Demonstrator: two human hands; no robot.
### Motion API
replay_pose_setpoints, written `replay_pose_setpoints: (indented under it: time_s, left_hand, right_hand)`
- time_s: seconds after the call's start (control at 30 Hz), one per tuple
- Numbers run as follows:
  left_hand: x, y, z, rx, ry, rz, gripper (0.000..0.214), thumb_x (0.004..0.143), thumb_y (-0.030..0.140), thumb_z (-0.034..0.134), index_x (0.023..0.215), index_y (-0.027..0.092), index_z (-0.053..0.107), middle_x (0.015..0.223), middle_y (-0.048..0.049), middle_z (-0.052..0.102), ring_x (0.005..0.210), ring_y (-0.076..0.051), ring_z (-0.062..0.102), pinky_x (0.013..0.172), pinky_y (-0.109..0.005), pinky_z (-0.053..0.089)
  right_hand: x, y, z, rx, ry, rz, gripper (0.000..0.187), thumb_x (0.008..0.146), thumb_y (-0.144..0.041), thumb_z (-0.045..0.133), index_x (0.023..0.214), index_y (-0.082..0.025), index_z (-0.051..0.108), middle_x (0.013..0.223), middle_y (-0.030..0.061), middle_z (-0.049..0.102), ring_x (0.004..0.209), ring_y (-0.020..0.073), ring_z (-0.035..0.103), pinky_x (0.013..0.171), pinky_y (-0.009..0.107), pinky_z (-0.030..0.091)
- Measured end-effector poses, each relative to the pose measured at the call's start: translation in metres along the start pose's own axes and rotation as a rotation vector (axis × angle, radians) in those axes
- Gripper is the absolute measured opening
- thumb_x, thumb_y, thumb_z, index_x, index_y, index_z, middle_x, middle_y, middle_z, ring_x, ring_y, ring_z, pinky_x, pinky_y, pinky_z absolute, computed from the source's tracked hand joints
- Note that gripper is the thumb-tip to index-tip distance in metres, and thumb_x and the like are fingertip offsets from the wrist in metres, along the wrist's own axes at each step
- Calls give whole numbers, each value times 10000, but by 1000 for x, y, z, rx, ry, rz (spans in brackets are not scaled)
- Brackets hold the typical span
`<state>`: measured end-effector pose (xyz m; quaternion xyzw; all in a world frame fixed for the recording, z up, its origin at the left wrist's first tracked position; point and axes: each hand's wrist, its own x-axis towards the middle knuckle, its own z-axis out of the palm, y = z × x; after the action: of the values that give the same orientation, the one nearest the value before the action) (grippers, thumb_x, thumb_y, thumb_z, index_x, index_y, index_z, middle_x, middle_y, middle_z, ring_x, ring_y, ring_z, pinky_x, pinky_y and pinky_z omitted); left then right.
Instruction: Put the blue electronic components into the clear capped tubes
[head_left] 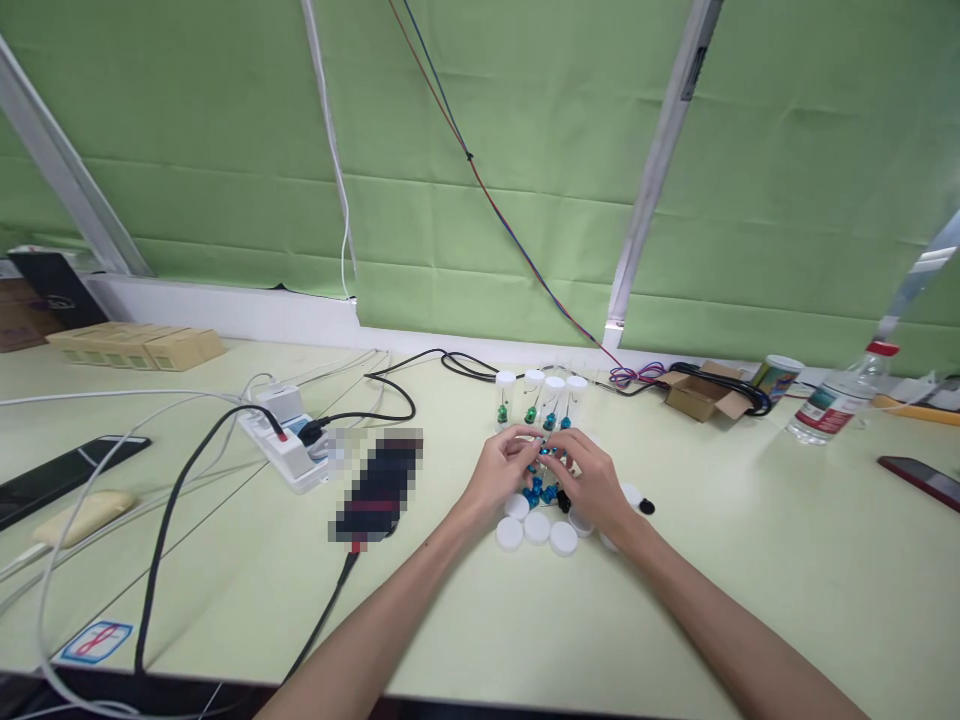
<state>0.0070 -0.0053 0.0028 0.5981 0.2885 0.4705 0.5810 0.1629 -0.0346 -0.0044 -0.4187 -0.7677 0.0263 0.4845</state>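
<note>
pinching a tiny clear tube together, the left hand and right hand meet above blue beads. white caps lie near; four capped tubes stand behind.

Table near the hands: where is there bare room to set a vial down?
Bare table lies right of the right hand, before the water bottle and phone. Crowded: the loose white caps under both hands, the capped vials behind them, and the power strip with cables beside the left hand.
</note>
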Motion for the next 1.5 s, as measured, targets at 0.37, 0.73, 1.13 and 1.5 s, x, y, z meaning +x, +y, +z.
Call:
replay_pose_setpoints:
  time_s: [0.37, 0.73, 1.13, 1.5]
  left_hand:
    - [6, 4, -6, 87, 315, 101, 306, 770, 435, 629, 921, 169, 607, 656, -3, 573, 538, -113, 532, 447, -209, 405]
    - [1, 6, -10, 392, 661, 194, 249, 856, 397, 506, 970, 201, 606, 852, -44, 634, 632, -139, 579, 587, -260, 443]
    - [-1, 11, -5, 399, 740, 224, 218, 884, 390, 476, 990, 211, 541, 967, -57, 607, 816, -169, 600, 734, -282, 447]
    - [-2, 9, -3, 429, 729, 204, 204, 894, 384, 464, 978, 212, 537, 958, -51, 607, 842, -171, 587, 756, -287, 441]
  right_hand:
    - [-1, -9, 4, -58, 59, -1, 139, 923, -225, 510, 1050, -211, 566, 992, 76, 588, 801, 181, 570, 741, 316, 474]
    - [23, -13, 15, -186, -520, -158, 198, 872, -81, 510, 819, -179, 673, 880, 58, 558, 816, 170, 537, 677, 264, 436]
    - [33, -4, 30, -207, -626, -182, 196, 772, -39, 577, 726, -196, 685, 827, 49, 547, 778, 177, 532, 660, 262, 424]
    - [30, -2, 30, -169, -635, -125, 134, 834, -97, 566, 769, -166, 660, 826, 40, 532, 776, 159, 516, 678, 252, 406]
